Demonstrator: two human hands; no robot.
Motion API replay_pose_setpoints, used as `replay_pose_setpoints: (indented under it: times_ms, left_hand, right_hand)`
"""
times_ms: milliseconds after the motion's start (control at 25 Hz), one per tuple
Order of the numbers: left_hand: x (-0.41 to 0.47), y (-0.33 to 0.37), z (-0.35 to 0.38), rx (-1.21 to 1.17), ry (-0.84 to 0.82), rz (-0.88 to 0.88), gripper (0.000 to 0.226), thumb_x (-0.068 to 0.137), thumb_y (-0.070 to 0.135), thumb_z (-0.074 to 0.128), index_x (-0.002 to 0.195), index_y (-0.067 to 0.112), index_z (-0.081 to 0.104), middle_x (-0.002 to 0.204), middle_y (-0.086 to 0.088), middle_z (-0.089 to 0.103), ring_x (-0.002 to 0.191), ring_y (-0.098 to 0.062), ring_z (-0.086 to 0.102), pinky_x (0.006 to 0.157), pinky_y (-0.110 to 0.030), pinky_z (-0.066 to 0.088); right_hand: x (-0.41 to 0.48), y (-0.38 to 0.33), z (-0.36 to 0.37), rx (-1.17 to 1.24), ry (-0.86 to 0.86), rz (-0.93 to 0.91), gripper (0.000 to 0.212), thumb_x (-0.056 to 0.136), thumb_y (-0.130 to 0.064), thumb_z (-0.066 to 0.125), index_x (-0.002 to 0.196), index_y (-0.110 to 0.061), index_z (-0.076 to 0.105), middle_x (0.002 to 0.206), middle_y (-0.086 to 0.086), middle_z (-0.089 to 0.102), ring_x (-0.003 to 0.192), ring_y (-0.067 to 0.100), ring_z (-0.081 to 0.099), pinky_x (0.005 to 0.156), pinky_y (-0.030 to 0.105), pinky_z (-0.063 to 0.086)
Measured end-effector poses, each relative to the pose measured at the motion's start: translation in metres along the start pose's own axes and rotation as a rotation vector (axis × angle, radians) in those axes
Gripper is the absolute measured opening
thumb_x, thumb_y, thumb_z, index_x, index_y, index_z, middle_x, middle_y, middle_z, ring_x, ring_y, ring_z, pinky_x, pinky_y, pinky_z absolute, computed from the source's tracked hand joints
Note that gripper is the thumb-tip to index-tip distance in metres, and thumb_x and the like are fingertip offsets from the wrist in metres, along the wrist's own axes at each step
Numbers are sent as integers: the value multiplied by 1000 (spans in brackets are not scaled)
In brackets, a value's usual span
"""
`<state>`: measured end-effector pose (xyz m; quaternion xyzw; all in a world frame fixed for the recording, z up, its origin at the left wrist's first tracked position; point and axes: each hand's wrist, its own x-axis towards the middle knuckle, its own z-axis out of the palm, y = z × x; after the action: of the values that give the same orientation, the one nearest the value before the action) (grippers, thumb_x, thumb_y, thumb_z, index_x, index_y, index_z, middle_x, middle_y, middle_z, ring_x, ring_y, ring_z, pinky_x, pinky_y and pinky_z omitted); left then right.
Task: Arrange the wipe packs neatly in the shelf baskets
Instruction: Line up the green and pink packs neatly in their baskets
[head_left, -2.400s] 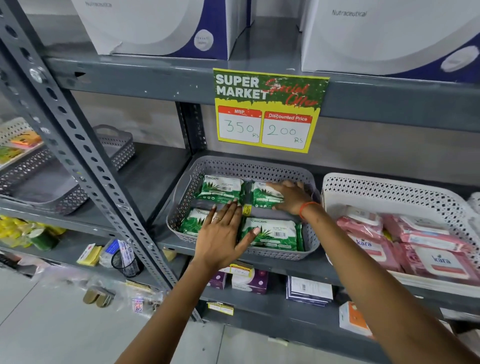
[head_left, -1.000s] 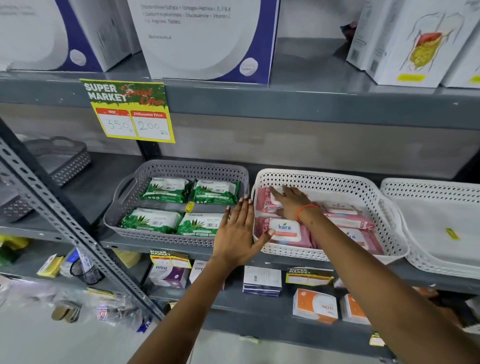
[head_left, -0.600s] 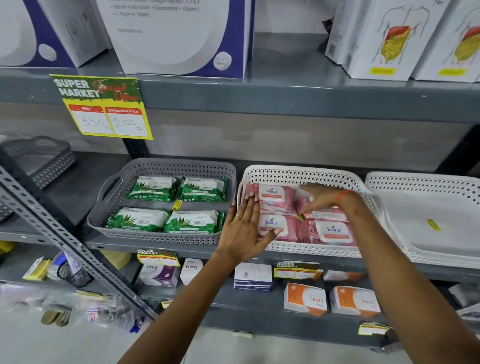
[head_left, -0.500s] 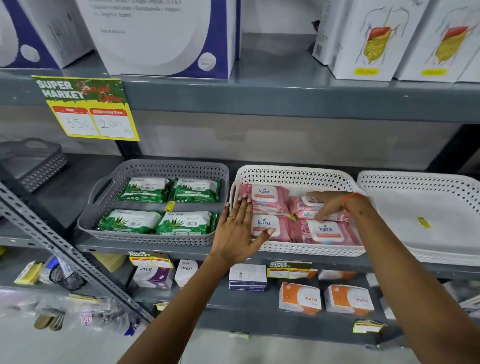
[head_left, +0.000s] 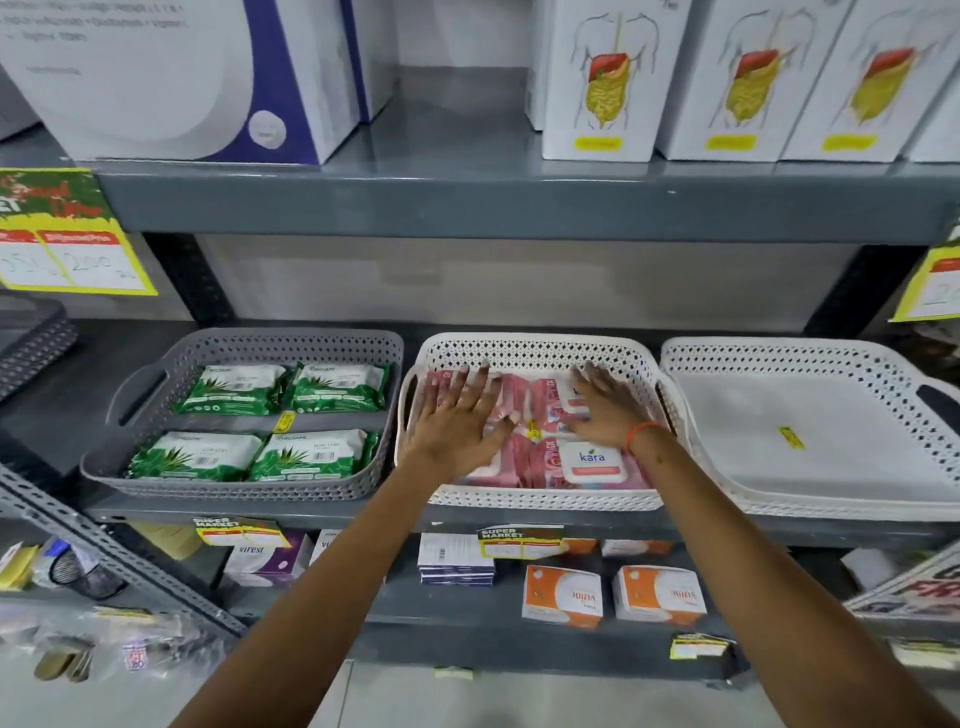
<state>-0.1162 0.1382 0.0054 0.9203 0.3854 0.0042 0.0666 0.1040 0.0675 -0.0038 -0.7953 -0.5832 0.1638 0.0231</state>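
My left hand (head_left: 457, 415) and right hand (head_left: 608, 410) lie flat and spread on the pink wipe packs (head_left: 592, 462), gripping nothing. Pushing unevenly could ride one slick pack over its neighbour in the white basket (head_left: 535, 349).

Two bare forearms reach forward, left hand (head_left: 457, 415) and right hand (head_left: 605, 408) both flat, palms down, fingers spread.

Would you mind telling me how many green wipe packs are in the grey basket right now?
4, all lying flat in the grey basket: back left, back right, front left and front right. Any packs stacked beneath them would be hidden.
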Motion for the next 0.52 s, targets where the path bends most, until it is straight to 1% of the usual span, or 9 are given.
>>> replay_pose_setpoints:
  times_ms: [80, 160, 320, 440, 520]
  left_hand:
    - [28, 4, 2, 15, -145, 4, 59, 96, 54, 12, 146, 31, -8, 155, 3, -21, 141, -23, -20, 112, -54, -15]
    - [43, 6, 12, 42, -219, -14, 61, 94, 58, 10, 146, 32, -9, 155, 0, -22, 141, -28, -20, 109, -56, -16]
    - [48, 17, 23, 28, -232, -90, 68, 90, 66, 10, 146, 33, -11, 151, 2, -27, 138, -29, -24, 106, -57, -18]
    - [52, 20, 19, 34, -257, -99, 68, 91, 65, 12, 146, 32, -9, 152, 1, -27, 139, -30, -25, 106, -57, -17]
    - [49, 16, 10, -2, -228, -79, 66, 93, 60, 14, 147, 30, -10, 154, 0, -24, 141, -28, -21, 109, -55, -15]
  right_hand:
    - [-5, -3, 11, -13, -6, -19, 77, 92, -51, 37, 148, -23, -8, 158, 7, -20, 146, 28, -17, 122, 49, -3]
    - [-7, -8, 18, -23, -5, -4, 69, 95, -50, 28, 148, -24, -9, 157, 8, -21, 145, 28, -18, 120, 48, -6]
    - [3, -12, 23, -10, 25, 49, 64, 97, -47, 23, 147, -26, -11, 157, 7, -23, 145, 28, -20, 120, 48, -7]
    - [2, -13, 22, -36, -3, 65, 64, 98, -46, 23, 147, -26, -13, 157, 6, -25, 145, 27, -21, 120, 48, -7]
    - [-1, -22, 13, -37, -24, 96, 63, 98, -45, 22, 147, -25, -12, 157, 6, -23, 145, 27, -20, 120, 49, -7]
